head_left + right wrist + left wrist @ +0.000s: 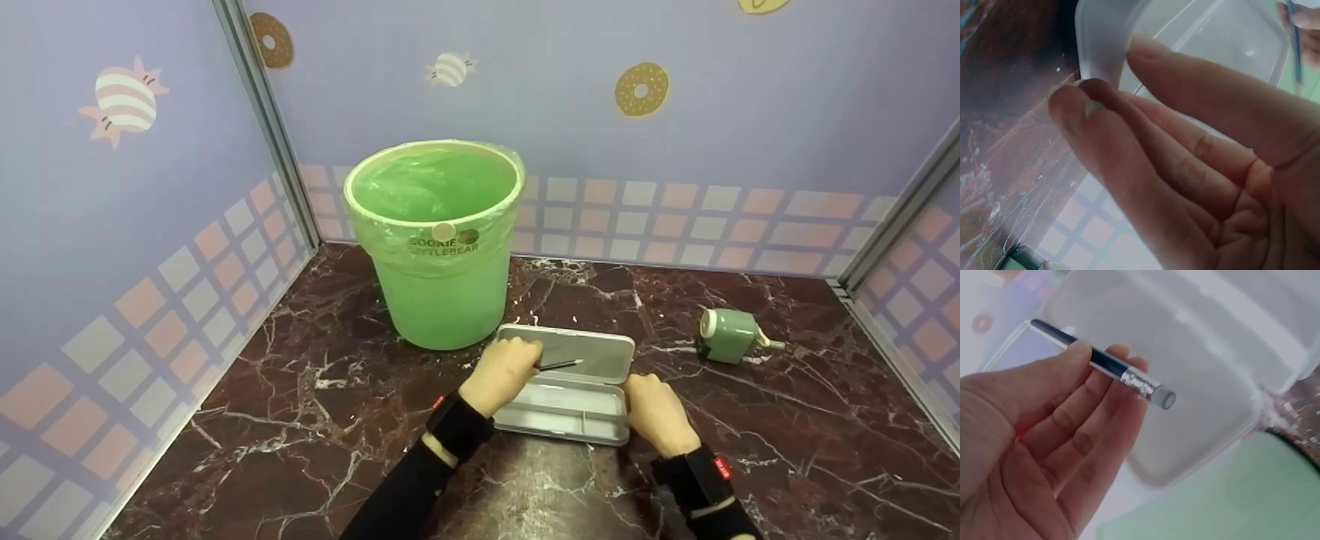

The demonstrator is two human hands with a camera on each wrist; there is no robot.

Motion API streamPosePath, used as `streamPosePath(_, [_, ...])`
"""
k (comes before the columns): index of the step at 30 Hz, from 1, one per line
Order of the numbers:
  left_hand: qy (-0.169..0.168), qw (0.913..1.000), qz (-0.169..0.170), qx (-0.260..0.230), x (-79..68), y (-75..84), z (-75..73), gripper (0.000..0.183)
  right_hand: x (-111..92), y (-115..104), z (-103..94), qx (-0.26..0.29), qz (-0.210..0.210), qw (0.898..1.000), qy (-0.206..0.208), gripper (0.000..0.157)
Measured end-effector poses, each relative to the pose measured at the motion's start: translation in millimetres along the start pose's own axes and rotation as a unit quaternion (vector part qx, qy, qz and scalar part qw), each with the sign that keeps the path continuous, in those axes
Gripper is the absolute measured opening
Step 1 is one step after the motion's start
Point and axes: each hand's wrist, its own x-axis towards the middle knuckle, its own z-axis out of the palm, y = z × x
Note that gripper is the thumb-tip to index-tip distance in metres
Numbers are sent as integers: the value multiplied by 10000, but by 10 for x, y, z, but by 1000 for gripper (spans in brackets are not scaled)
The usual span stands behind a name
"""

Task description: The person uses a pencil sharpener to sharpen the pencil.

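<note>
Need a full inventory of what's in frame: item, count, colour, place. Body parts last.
pencil: 1, dark blue with silvery band, held over the case
pencil case: 1, white and grey, lying open between the hands
bin: 1, green, behind the case, to its left
liner: 1, see-through, folded over the bin's rim
crank sharpener: 1, green and off-white, right on the table
table: 1, dark red-brown marbled, under everything
wall panels: 3, lavender with printed sweets and tiles, left, back, right
corner posts: 2, grey, between panels
wristbands: 2, black with red tags, one per wrist
sleeve: at least 1, black, left forearm
left hand: 1, bare, pinching the pencil
right hand: 1, bare, gripping the case's right edge
</note>
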Motion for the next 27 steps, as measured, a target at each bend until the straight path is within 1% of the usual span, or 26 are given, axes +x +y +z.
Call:
streamPosePath(3, [-50,9991,-90,-423,-17,-16,-97,12,5,2,-2,33,41,10000,-40,26])
streamPosePath(6, [-85,9978,-118,-654,-43,-14,-149,12,8,-1,-8,39,66,10000,-58,26])
streamPosePath(10, [-76,9972,-1,-739,-82,-19,-157,12,10,-5,-19,83,136,9998,-123,23])
streamPosePath(13, [-80,9971,72,-755,-100,-25,-148,12,6,2,-41,159,245,9992,-256,21])
streamPosePath(15, [-95,9968,93,-785,-103,-29,-143,12,2,16,-70,227,342,9986,-340,18])
streamPosePath(17, [-116,9966,104,-813,-101,-33,-142,12,2,47,-109,295,450,9976,-432,19])
streamPosePath(20, [-163,9964,83,-829,-101,-39,-146,12,5,124,-190,433,603,9962,-466,17])
streamPosePath(22, [-220,9962,36,-844,-104,-44,-150,11,11,193,-252,534,681,9955,-384,14])
streamPosePath(25, [-299,9955,-22,-895,-107,-51,-153,9,24,313,-351,660,775,9947,-106,13])
streamPosePath(27, [-323,9951,-31,-931,-105,-54,-150,8,41,403,-406,680,787,9945,133,15])
